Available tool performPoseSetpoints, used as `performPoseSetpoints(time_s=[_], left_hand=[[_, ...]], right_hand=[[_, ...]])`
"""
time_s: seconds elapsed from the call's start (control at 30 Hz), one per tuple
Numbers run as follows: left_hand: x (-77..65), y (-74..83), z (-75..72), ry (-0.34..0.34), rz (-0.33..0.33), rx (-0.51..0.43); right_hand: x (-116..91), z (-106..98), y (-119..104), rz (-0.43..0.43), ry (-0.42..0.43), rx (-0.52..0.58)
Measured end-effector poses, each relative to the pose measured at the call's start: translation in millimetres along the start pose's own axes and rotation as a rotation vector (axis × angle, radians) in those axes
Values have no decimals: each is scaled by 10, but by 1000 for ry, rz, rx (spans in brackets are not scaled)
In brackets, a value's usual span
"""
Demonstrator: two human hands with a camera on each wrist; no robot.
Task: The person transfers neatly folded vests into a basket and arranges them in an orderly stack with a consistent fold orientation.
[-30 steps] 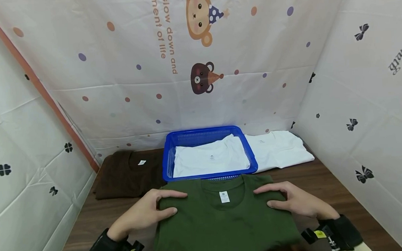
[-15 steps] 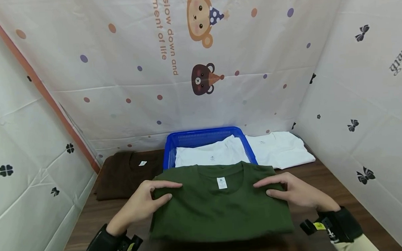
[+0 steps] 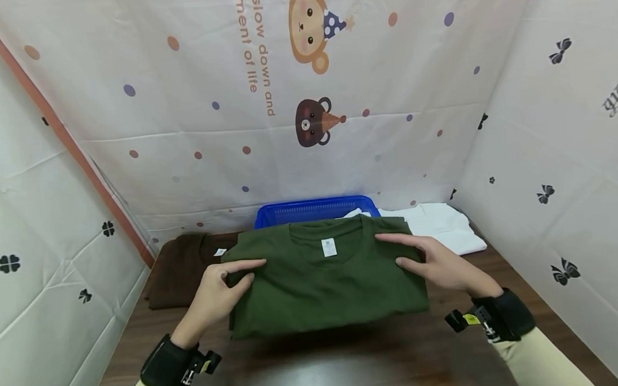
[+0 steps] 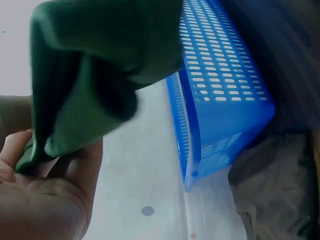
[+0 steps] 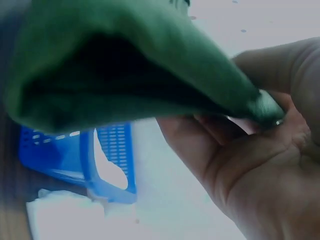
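Observation:
A folded dark green T-shirt [image 3: 323, 290] with a white neck label hangs raised off the table, in front of and partly over the blue basket [image 3: 317, 209]. My left hand [image 3: 217, 292] grips its left side, thumb and forefinger on top and the other fingers underneath. On the opposite side my right hand [image 3: 441, 262] holds the shirt the same way. In the left wrist view the green cloth [image 4: 110, 45] lies between thumb and fingers. The right wrist view shows the shirt's folded edge [image 5: 165, 55] pinched likewise. Most of the white T-shirt in the basket is hidden behind the green one.
A folded brown T-shirt [image 3: 175, 273] lies left of the basket on the dark wooden table [image 3: 317, 371]. A folded white T-shirt [image 3: 445, 227] lies to the right. Printed white cloth walls [image 3: 210, 174] stand behind and at both sides.
Both hands have lifted the green T-shirt off the table and carried it forward, toward the basket. It now covers most of the white T-shirt there from the head view.

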State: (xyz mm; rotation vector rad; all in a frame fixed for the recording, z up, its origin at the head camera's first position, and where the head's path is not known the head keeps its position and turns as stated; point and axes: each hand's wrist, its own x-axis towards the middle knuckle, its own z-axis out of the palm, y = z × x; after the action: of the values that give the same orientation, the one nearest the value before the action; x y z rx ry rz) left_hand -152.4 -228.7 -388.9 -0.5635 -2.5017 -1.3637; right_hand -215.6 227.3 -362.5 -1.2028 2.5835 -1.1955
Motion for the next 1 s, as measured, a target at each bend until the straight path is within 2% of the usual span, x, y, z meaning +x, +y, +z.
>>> performPoseSetpoints(time_s=[0.27, 0.4, 0.67, 1.0], left_hand=[[78, -46, 17, 88, -20, 65], [134, -66, 29, 99, -18, 112], [219, -69, 49, 112, -57, 135], [342, -198, 77, 168, -18, 182]], right_hand=[[259, 13, -12, 14, 93, -153], [382, 6, 0, 21, 127, -220], [575, -9, 7, 81, 76, -241], [718, 6, 164, 12, 121, -324]])
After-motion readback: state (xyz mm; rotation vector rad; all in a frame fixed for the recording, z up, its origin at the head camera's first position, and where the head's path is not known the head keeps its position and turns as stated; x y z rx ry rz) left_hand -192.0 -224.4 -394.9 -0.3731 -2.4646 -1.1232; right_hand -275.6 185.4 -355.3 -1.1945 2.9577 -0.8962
